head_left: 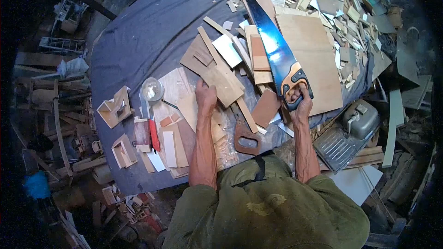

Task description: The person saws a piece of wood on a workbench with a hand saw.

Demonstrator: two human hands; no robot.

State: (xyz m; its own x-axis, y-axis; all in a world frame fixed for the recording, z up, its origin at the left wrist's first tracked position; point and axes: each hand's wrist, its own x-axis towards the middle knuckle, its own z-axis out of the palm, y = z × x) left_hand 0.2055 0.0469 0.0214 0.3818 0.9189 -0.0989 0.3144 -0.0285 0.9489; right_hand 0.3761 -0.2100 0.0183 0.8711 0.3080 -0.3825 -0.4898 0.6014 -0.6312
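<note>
My right hand [301,103] is wrapped round the black-and-orange handle of a handsaw [275,41]. The saw's shiny blade points away from me, over wood pieces and beside a large plywood panel [307,60]. My left hand [206,96] is closed at the near left edge of a small wooden board [223,85]; some of its fingers are hidden. A thin wood strip [208,46] and a brown board [196,55] lie just beyond that board. Near me, between my arms, rests a second handsaw [247,139] with a wooden handle, its blade partly covered by wood.
Many wood offcuts [350,27] are heaped at the far right of the cloth-covered table [138,41]. At left are a clear round container [152,89], a red-handled tool [153,133] and small wooden frames [115,107]. A metal sink [346,133] stands off the right edge.
</note>
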